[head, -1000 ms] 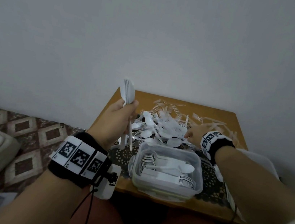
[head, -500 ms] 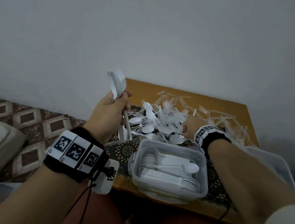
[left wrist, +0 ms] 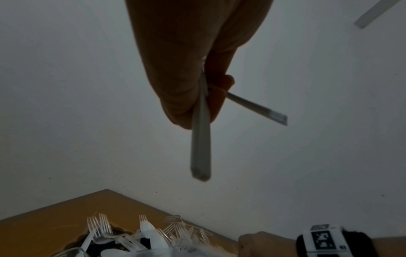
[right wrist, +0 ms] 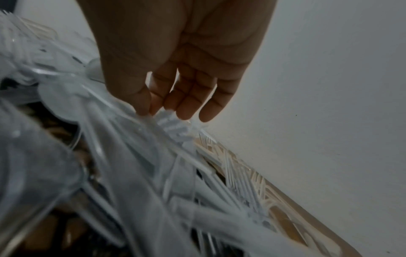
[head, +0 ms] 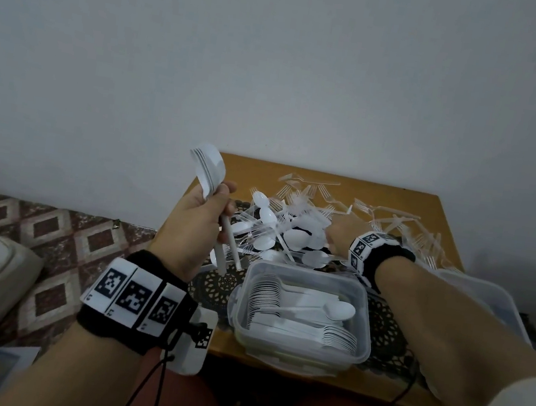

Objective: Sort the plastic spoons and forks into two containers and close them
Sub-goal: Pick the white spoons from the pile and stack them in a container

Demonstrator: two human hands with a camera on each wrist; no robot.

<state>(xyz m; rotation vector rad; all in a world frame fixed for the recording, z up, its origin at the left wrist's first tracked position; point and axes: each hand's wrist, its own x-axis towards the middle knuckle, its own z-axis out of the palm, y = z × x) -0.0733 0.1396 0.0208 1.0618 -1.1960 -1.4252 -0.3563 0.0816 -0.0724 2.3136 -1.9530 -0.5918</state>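
Observation:
My left hand (head: pixel 201 215) grips a nested stack of white spoons (head: pixel 207 168) by the handles, bowls up, above the table's left edge. In the left wrist view the left hand (left wrist: pixel 193 73) holds the spoon handles (left wrist: pixel 201 147) pointing down. My right hand (head: pixel 341 232) reaches into the pile of white spoons and clear forks (head: pixel 277 228). In the right wrist view the right hand's (right wrist: pixel 167 111) fingers are nearly straight, tips touching white cutlery (right wrist: pixel 173 128). A clear container (head: pixel 366 333) near the front edge holds rows of stacked spoons.
The wooden table (head: pixel 398 198) stands against a grey wall. A dark lace mat (head: pixel 213 286) lies under the container. Loose clear forks (head: pixel 395 220) spread to the back right. A second clear container (head: pixel 486 302) sits behind my right forearm. Patterned floor lies to the left.
My left hand tilted the spoon stack to the left and drew back slightly. My right hand stayed in the pile, shifting a little deeper among the cutlery.

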